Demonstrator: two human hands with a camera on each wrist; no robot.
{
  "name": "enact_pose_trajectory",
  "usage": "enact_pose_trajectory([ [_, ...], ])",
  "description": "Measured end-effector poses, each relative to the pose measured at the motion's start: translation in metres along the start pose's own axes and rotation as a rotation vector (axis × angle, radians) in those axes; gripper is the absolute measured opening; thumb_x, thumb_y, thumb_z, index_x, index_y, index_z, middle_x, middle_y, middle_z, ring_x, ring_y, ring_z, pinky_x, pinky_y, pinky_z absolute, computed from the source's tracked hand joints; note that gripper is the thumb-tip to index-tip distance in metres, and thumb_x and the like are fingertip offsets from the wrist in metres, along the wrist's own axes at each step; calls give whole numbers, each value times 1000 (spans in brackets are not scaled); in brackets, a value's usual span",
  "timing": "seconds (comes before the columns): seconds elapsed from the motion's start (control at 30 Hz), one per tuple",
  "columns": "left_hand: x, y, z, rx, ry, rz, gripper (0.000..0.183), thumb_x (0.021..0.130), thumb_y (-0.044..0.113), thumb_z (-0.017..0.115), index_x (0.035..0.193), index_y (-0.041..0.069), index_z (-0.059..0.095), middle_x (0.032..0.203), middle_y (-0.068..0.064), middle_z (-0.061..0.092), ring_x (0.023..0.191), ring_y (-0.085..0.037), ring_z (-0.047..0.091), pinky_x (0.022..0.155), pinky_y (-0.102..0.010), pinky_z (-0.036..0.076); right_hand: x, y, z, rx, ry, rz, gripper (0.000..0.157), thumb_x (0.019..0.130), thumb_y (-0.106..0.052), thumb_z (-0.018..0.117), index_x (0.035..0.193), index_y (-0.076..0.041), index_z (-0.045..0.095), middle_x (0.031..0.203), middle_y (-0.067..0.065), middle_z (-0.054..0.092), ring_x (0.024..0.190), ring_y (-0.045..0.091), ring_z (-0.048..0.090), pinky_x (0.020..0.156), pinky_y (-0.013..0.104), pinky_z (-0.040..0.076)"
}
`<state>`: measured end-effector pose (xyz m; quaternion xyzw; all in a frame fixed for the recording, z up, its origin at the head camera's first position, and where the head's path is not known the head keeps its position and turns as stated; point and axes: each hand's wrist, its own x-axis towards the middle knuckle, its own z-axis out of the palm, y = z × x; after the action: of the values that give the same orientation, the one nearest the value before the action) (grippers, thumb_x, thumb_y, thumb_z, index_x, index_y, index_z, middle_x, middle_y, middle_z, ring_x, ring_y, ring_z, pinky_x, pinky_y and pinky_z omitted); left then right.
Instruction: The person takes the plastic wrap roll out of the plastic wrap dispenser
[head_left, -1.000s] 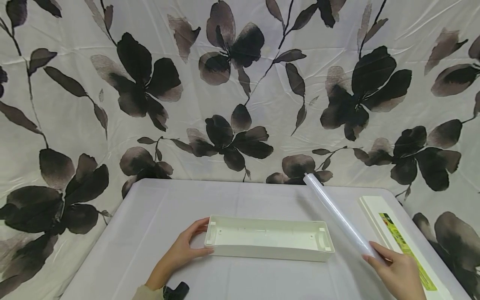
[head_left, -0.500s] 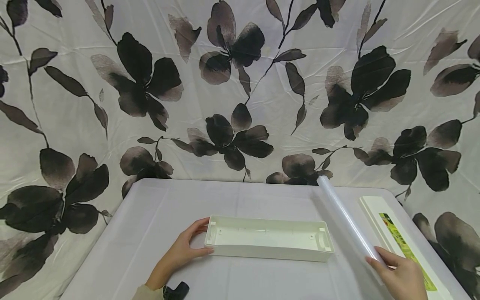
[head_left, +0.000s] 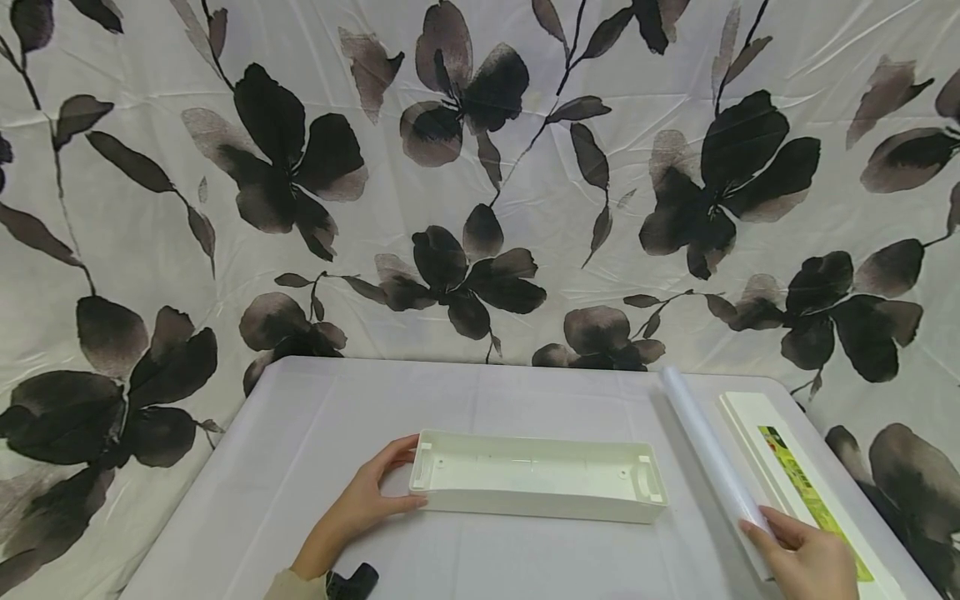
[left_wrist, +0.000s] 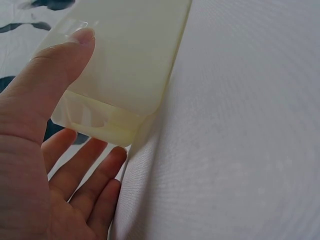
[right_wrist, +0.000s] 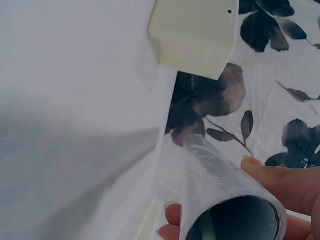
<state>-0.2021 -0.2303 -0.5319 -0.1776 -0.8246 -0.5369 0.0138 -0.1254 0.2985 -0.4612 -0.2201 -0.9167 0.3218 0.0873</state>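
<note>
A long cream plastic box point(head_left: 536, 479), its top uncovered and its inside showing, sits mid-table in the head view. My left hand point(head_left: 367, 496) holds the box's left end, thumb on the near wall and fingers behind; in the left wrist view the thumb point(left_wrist: 70, 55) lies along its side wall. My right hand point(head_left: 806, 550) grips the near end of a roll of clear plastic wrap point(head_left: 708, 467). The roll slants away over the table at the right. In the right wrist view the hollow core of the plastic wrap roll point(right_wrist: 215, 175) faces the camera, thumb and fingers on either side.
A long white lid point(head_left: 750, 417) with a yellow-green label point(head_left: 810, 500) lies at the table's right edge, partly behind my right hand. The white-covered table point(head_left: 360, 400) meets a floral cloth point(head_left: 450, 192) at the back. A black strap piece point(head_left: 352, 583) is at my left wrist.
The roll of plastic wrap has moved right and toward me, its far end lower, closer to the lid. My right hand shifted slightly right and down with it. The left hand and box stayed put.
</note>
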Motion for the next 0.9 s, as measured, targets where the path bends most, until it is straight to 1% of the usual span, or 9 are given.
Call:
enact_pose_trajectory([
  [0.1, 0, 0, 0, 6, 0, 14, 87, 71, 27, 91, 146, 25, 46, 142, 0, 54, 126, -21, 52, 111, -54, 32, 1, 5, 0, -24, -1, -1, 53, 81, -20, 82, 115, 16, 63, 88, 24, 72, 66, 14, 62, 50, 23, 42],
  [0.23, 0, 1, 0, 3, 0, -9, 88, 70, 28, 92, 145, 29, 47, 140, 4, 55, 125, -18, 53, 112, -48, 33, 2, 12, 1, -61, -5, 8, 52, 80, -22, 82, 113, 14, 64, 84, 22, 72, 65, 14, 63, 52, 25, 43],
  [0.33, 0, 1, -1, 7, 1, -17, 88, 69, 29, 92, 145, 30, 47, 139, 7, 55, 125, -16, 53, 113, -42, 34, 2, 17, 3, -73, -19, 31, 53, 81, -23, 82, 114, 14, 64, 85, 24, 72, 65, 18, 62, 53, 27, 44],
  [0.4, -1, 2, -1, 13, 2, -12, 88, 70, 30, 91, 145, 30, 47, 140, 7, 54, 125, -16, 53, 112, -39, 35, 1, 20, 3, -79, -29, 49, 55, 81, -24, 82, 115, 14, 63, 88, 26, 71, 66, 21, 63, 55, 30, 48],
  [0.5, -1, 2, -1, 16, 5, -8, 87, 70, 31, 91, 145, 29, 47, 141, 7, 54, 125, -16, 53, 112, -38, 35, 1, 23, 4, -95, -46, 58, 56, 81, -25, 82, 114, 15, 63, 91, 29, 70, 67, 23, 64, 58, 36, 53],
  [0.57, -1, 2, -1, 16, 7, -7, 87, 70, 31, 91, 145, 29, 47, 141, 7, 53, 125, -16, 53, 112, -38, 35, 1, 24, 4, -106, -61, 54, 56, 81, -25, 82, 114, 16, 62, 92, 30, 69, 67, 25, 65, 60, 40, 55],
  [0.67, -1, 2, -1, 17, 8, -5, 87, 70, 30, 91, 145, 29, 47, 141, 7, 53, 125, -16, 53, 112, -37, 35, 2, 27, 3, -135, -76, 31, 56, 81, -25, 81, 111, 18, 62, 91, 30, 69, 69, 29, 68, 63, 44, 56],
  [0.8, -1, 1, -2, 17, 6, -5, 87, 70, 30, 91, 145, 29, 47, 141, 6, 54, 125, -16, 53, 112, -36, 35, 6, 33, 3, -185, -102, 22, 58, 79, -29, 82, 108, 18, 64, 92, 30, 69, 74, 35, 69, 67, 49, 55],
  [0.9, -1, 2, -2, 13, 5, -8, 87, 70, 31, 91, 145, 29, 47, 142, 6, 53, 126, -16, 53, 112, -37, 35, 8, 38, 3, -220, -128, 26, 61, 77, -34, 83, 106, 17, 65, 91, 29, 70, 74, 33, 68, 69, 51, 54],
])
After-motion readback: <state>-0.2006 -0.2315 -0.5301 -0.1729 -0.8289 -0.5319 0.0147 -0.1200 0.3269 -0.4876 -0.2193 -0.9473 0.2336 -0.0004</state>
